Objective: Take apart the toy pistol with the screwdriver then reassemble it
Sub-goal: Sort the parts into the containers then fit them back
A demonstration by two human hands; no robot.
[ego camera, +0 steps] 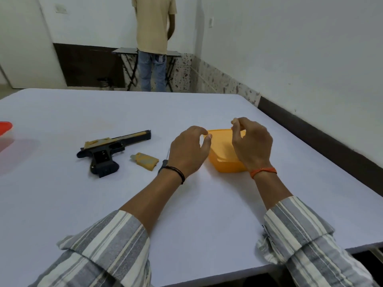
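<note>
A white table (pixel 83 204) is filling most of the view, and everything here is being placed relative to the orange container (pixel 224 160) sitting right of its middle. The toy pistol (pixel 109 151) is lying flat on the table well to the left of the container, its barrel pointing toward it. The left hand (pixel 187 151) is hovering at the container's left rim, fingers curled loosely apart and gripping nothing. The right hand (pixel 251 141) is hovering over the container's right side, thumb and forefinger pinched narrowly together; whether anything is between them cannot be told. A yellow grip panel (pixel 145 161) is resting between the pistol and the container. The screwdriver (pixel 163 163), mostly hidden behind the left wrist, is lying just left of the container.
</note>
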